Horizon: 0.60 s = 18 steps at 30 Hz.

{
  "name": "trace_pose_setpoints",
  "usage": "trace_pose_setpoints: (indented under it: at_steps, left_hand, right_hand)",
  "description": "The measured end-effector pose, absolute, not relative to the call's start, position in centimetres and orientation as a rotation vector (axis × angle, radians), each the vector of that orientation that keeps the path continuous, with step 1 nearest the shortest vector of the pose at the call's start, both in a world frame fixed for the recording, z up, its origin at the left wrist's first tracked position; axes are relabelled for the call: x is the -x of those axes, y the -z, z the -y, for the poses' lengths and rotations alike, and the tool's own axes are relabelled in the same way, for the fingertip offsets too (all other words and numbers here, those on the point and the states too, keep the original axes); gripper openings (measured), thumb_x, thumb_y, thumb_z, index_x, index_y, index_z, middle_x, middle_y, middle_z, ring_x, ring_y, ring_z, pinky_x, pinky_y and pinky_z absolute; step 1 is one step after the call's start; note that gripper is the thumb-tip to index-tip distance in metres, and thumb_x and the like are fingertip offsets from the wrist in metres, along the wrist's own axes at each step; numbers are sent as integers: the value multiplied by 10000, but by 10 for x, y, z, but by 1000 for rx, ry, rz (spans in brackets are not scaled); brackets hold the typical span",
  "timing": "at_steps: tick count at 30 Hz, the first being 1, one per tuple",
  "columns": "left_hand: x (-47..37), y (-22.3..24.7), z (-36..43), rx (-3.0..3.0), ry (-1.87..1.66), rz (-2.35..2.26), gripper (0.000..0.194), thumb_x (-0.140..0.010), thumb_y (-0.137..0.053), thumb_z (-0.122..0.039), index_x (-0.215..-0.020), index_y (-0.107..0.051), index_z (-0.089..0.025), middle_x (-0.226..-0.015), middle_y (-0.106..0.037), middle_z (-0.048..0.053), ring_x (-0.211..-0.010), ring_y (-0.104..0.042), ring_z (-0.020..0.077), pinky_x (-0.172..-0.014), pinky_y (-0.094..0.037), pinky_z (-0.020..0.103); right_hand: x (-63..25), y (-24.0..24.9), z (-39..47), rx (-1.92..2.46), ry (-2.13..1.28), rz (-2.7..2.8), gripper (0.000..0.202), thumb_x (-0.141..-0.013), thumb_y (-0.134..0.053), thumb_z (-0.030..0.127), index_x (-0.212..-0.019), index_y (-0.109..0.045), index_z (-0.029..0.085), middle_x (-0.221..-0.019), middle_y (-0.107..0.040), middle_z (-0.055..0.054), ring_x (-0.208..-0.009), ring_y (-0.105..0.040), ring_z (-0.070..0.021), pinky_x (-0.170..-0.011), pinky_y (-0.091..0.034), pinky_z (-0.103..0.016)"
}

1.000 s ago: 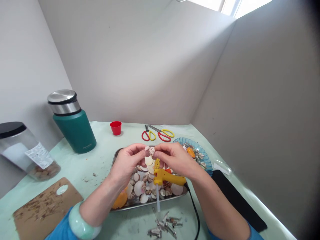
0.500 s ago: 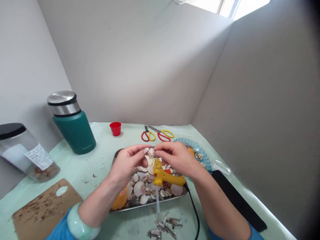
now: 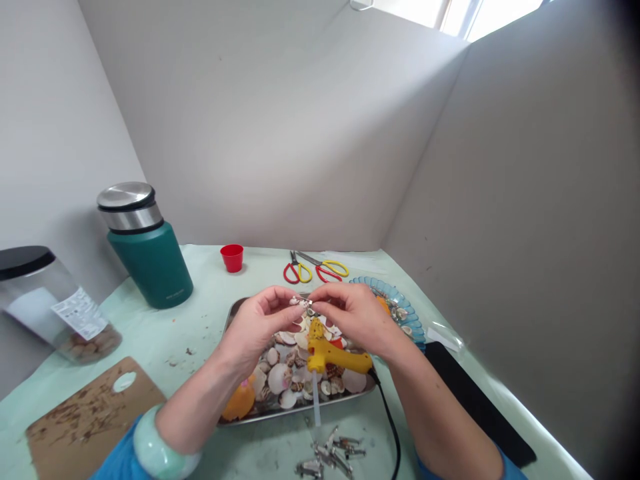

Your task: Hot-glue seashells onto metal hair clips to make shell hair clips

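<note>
Both hands meet above a metal tray [image 3: 280,416] of seashells. Between the fingertips is a small shell-covered clip [image 3: 303,302], edge-on, with a thin metallic strip along its top. My left hand [image 3: 257,327] pinches its left end between thumb and fingers. My right hand [image 3: 353,313] grips the right end the same way. Fingers cover much of the piece. Just below them, a yellow hot glue gun [image 3: 340,358] rests on the shells, a clear glue stick [image 3: 316,400] poking out toward me. Several metal clips [image 3: 330,453] lie in front of the tray.
A blue scalloped plate [image 3: 413,320] holds small shells at right, beside a black flat object [image 3: 480,400]. Behind are two pairs of scissors [image 3: 298,268] and a red cup [image 3: 232,258]. Left stand a green flask [image 3: 153,263], a jar [image 3: 75,320] and a stained brown board [image 3: 90,420].
The shell-covered clip has turned between my fingers, from its shell face showing to a thinner edge view with the metal strip. My left fingers have shifted slightly on it.
</note>
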State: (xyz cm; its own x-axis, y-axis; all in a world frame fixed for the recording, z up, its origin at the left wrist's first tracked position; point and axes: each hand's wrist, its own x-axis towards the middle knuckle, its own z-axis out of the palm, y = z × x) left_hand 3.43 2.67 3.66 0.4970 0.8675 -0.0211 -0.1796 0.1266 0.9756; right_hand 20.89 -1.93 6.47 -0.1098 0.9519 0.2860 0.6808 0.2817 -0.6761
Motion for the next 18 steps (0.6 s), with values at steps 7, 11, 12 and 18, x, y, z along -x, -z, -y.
trace_pose_setpoints:
  at_steps: [7, 11, 12, 18]
  left_hand:
    - [-34, -37, -26, -1286, -875, -751, 200, -687, -720, -257, -842, -625, -174, -790, -626, -1, -699, -551, 100, -652, -438, 215]
    - [-33, -35, -26, -1383, -877, -744, 202, -711, -694, -283, -872, -626, -182, -861, -633, 15, -762, -556, 122, -694, -441, 234]
    - [-33, -34, -26, -1402, -877, -743, 206, -712, -691, -287, -880, -625, -185, -881, -636, 19, -778, -562, 129, -706, -445, 242]
    - [-35, -35, -26, -1607, -878, -792, 189, -717, -659, -258, -891, -625, -190, -938, -657, 49, -847, -589, 173, -767, -468, 299]
  right_hand:
    - [-210, -66, 20, 1501, -522, 1853, 142, -836, -530, 230, -831, -670, 208, -703, -631, 16, -617, -528, -105, -581, -377, -231]
    - [-210, -66, 21, 1479, -520, 1864, 138, -839, -527, 221, -836, -664, 212, -682, -618, 28, -607, -517, -100, -578, -363, -230]
    - [-210, -66, 21, 1469, -518, 1864, 138, -838, -527, 215, -840, -665, 212, -695, -624, 27, -616, -520, -100, -585, -364, -231]
    - [-206, -74, 24, 1401, -453, 1926, 137, -829, -547, 181, -798, -678, 207, -791, -648, 9, -734, -541, -117, -652, -377, -235]
